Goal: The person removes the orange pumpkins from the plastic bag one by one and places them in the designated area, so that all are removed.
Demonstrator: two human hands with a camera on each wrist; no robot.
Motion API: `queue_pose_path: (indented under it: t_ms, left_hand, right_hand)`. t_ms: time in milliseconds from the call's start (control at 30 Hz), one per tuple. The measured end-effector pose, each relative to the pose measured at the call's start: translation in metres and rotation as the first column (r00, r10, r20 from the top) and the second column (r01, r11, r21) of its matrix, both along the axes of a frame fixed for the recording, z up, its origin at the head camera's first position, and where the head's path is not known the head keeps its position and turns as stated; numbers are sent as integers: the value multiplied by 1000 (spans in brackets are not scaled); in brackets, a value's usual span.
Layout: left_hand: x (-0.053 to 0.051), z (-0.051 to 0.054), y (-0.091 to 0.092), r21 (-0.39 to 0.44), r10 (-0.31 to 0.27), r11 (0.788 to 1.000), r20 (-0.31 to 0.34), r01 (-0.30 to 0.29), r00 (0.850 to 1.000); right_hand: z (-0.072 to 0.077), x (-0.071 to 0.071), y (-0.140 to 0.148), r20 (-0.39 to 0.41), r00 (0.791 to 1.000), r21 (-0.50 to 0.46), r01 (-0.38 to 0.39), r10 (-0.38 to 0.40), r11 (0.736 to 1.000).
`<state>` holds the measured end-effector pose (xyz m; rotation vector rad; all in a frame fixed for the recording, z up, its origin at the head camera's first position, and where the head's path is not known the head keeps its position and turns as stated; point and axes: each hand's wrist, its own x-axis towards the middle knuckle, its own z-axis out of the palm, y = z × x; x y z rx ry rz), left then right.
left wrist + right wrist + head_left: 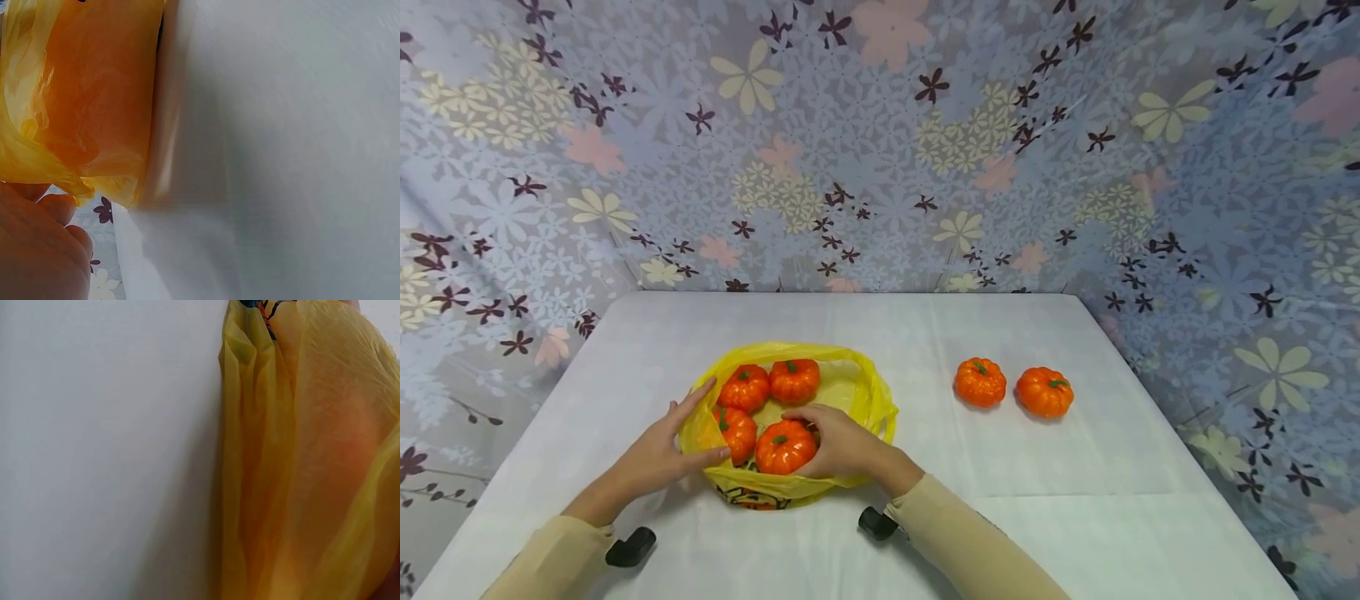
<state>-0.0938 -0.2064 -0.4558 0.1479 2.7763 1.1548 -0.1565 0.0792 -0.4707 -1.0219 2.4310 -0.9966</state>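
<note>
A yellow plastic bag [867, 385] lies open on the table, with several orange pumpkins inside. My right hand [842, 443] reaches into it and grips the front pumpkin [784, 448], fingers over its top right. At the bag's left side, my left hand [662, 450] holds the rim, thumb near the front-left pumpkin [739, 433]. Two more pumpkins, one [744, 388] at the left and one [794, 381] beside it, sit at the bag's back. In the left wrist view, fingers of my left hand [47, 244] touch the bag [94, 94]. The bag [269, 456] mostly hides my right hand in the right wrist view.
Two pumpkins, one [980, 382] nearer the bag and one [1045, 392] farther right, lie on the white table [1000, 467] outside the bag. A flowered cloth [880, 150] hangs behind the table and along its sides.
</note>
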Motion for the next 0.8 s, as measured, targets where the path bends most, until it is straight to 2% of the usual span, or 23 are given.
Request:
queue_pose_path:
  t_ms: [233,600,800]
  left_hand:
    - [-1,1,0,-3,-4,1000,-1,4,1000]
    - [-1,-1,-2,13,-12,1000,-7,12,1000]
    - [-1,-2,-3,12,-11,1000,-13,11,1000]
  right_hand:
    - [2,0,1,-13,1000,-34,19,-19,999]
    - [5,1,3,25,991,-84,131,-130,988]
    - [6,1,4,54,980,-132,198,-192,971]
